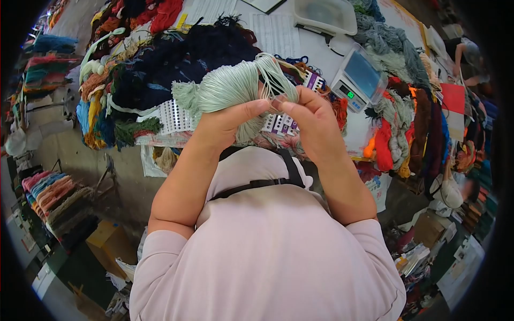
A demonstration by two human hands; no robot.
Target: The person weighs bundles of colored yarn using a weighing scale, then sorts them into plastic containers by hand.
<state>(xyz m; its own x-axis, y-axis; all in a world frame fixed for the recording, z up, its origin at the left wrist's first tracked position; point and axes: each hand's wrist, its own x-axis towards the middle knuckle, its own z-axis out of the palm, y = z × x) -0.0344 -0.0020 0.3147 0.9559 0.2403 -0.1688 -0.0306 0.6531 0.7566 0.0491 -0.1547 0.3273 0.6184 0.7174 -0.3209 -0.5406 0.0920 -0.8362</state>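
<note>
A pale green skein of yarn (227,88) is held up in front of me, over the near edge of the table. My left hand (235,115) is closed round its underside, the thumb lying along the strands. At the skein's right end, my right hand (308,112) pinches the looped strands between thumb and fingers. A small clear piece, like plastic film (278,101), shows between the two thumbs. Behind the skein lie a dark navy heap of yarn (160,67) and white cards with rows of holes (175,117).
A digital scale (350,88) with a lit green display stands right of my hands, near a clear plastic bin (326,16). Coloured yarn (383,144) hangs over the table's right edge. Stacked yarn (53,195) stands at lower left. Another person (463,56) is at far right.
</note>
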